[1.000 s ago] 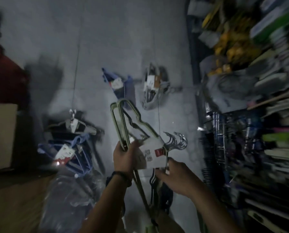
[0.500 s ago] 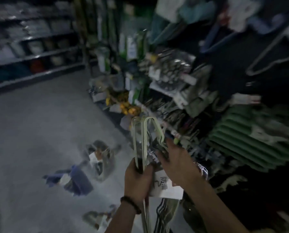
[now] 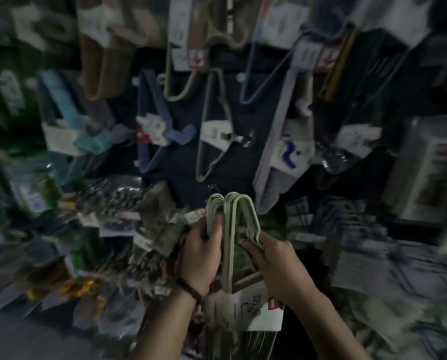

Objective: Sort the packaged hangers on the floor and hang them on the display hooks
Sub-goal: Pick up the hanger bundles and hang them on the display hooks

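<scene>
A bundle of pale green hangers (image 3: 230,219) with a white paper label (image 3: 258,313) is held up in front of the display wall. My left hand (image 3: 201,253) grips the bundle's left side, fingers curled round the green wires. My right hand (image 3: 274,266) grips the right side of the bundle just above the label. The bundle's lower part hangs down between my forearms. Above it, other hanger packs hang on the wall: a beige hanger pack (image 3: 212,131) with a label and a blue hanger pack (image 3: 152,126). The view is dim and blurred.
The dark display panel (image 3: 181,157) holds more hanging goods: a white-sleeved pack (image 3: 279,141) to the right, beige hangers (image 3: 181,61) at the top. Packets crowd the shelves at left (image 3: 118,219) and stacked items at right (image 3: 352,229). A white box (image 3: 430,167) stands far right.
The view has swung from the floor up to the display wall. Both hands have lifted the green hanger bundle with it, and the right hand has moved onto the bundle's right side.
</scene>
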The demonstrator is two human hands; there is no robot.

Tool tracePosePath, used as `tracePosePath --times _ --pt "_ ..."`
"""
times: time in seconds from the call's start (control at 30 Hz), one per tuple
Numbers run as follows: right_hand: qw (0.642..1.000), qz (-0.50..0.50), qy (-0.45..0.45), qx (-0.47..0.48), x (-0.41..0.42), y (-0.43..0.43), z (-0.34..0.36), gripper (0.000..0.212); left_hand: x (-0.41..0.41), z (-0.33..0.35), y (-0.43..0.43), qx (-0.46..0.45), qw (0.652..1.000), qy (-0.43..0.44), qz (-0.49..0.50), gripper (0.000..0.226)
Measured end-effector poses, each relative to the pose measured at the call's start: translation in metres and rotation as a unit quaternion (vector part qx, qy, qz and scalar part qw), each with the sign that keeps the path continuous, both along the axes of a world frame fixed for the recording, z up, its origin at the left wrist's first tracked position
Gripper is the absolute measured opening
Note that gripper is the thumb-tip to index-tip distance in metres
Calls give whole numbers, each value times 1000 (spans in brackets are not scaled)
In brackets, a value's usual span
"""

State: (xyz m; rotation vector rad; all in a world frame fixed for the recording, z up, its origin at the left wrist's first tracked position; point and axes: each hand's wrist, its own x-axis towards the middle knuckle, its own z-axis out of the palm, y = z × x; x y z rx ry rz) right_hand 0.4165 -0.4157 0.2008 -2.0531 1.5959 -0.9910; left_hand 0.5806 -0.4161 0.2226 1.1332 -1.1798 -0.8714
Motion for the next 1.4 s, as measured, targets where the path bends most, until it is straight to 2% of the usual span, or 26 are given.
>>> tracePosePath --times 0.13,0.23,0.37,0.43,0.57,0.6,0.67,0.73,0.83,0.97,1.0,1.13,1.27,1.4 --pt "998 -54 -4 -38 -65 -8 28 20 -68 40 -25 -25 994 -6 -111 31" --pt "993 -93 -19 -74 -106 -13 47 28 -114 63 -39 -44 983 -10 -179 38" --pt "975 -167 -69 -125 -153 -13 68 13 -167 86 -59 -62 967 8 -248 47" --pt "966 -196 -69 -152 -171 -12 81 14 -187 95 -67 -69 958 -1 -277 49" --pt "958 -215 3 -189 -196 -9 114 18 -208 118 -86 -97 953 -36 -283 87" --pt "956 -223 19 -192 -202 -9 122 19 -211 125 -89 -103 950 -31 -295 88" --pt "951 -236 20 -199 -214 -11 134 16 -217 143 -96 -115 939 -18 -324 68" --pt "943 -249 3 -219 -224 -12 145 18 -222 160 -108 -121 931 -24 -343 60" --pt "933 -270 -2 -235 -236 -14 156 19 -230 180 -124 -153 920 -102 -347 51" --pt "927 -289 20 -238 -251 -21 164 10 -242 198 -131 -172 900 -172 -363 24" --pt "926 -295 26 -234 -255 -23 166 13 -245 203 -134 -162 901 -174 -362 25" --pt "921 -312 45 -229 -264 -30 176 22 -258 224 -161 -158 892 -211 -368 56" --pt "917 -316 55 -236 -272 -37 181 19 -260 242 -162 -181 858 -214 -431 62" --pt "921 -315 69 -217 -279 -44 184 15 -251 251 -169 -216 844 -224 -437 73"
